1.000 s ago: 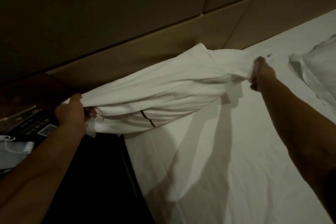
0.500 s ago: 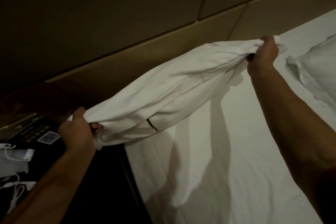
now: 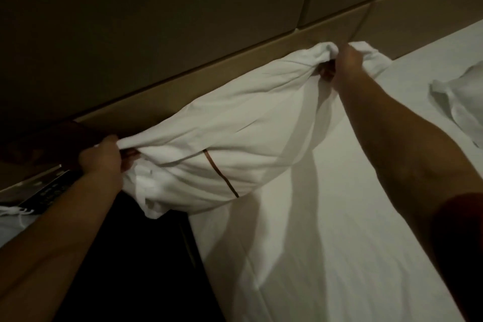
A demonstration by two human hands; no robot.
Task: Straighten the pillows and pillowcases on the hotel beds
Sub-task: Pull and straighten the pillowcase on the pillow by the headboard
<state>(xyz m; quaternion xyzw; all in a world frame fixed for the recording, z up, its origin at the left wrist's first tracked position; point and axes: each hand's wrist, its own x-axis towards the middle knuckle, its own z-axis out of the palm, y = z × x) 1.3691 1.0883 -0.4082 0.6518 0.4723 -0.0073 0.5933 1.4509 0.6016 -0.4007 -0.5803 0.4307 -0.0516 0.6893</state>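
Single head-worn wide-angle view; I saw no second view to overlap. It looked forward and down from above the bed (image 3: 339, 243), facing the headboard wall (image 3: 183, 34), close in, both forearms entering from the lower corners, frame tilted.

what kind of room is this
Most likely a hotel bedroom. A bed with a plain white sheet runs up to a tan padded panel headboard, and both hands grip a white pillow with a thin brown stripe. A second white pillow lies to the right.
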